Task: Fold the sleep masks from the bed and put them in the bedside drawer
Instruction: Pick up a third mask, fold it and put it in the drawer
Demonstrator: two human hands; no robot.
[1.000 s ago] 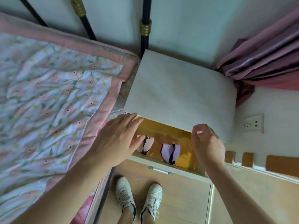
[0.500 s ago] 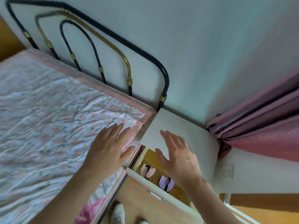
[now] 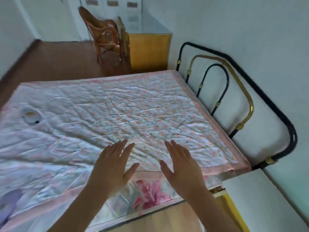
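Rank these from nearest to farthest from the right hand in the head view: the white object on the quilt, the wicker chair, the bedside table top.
From the right hand:
1. Bedside table top, low on the right.
2. White object, far left on the quilt.
3. Wicker chair, beyond the bed's far side.

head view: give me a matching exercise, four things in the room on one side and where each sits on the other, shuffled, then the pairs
Things:
1. left hand
2. white sleep mask
3. wicker chair
4. bedside table

Places:
A. on the floor beyond the far side of the bed
B. lower right, beside the headboard
C. open, over the near edge of the quilt
D. on the quilt at the far left

Pairs: 1-C, 2-D, 3-A, 4-B
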